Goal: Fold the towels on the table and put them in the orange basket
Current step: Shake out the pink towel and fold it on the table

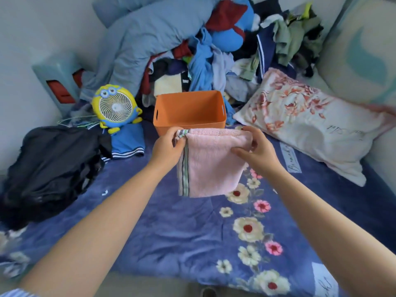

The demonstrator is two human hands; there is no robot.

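A pink towel [211, 166] with a grey-green striped edge hangs folded in the air above the blue flowered bedspread [171, 228]. My left hand [168, 146] pinches its top left corner at the striped edge. My right hand [255, 146] grips its top right corner, fingers curled round the fold. Just behind the towel stands the orange basket [189, 103], upright, with nothing visible inside; the towel's top edge hides part of its front wall.
A yellow cartoon desk fan [114, 108] stands left of the basket. Dark clothes [51, 168] lie heaped at the left. A big pile of mixed laundry [214, 50] rises behind the basket. A flowered pillow [306, 123] lies to the right.
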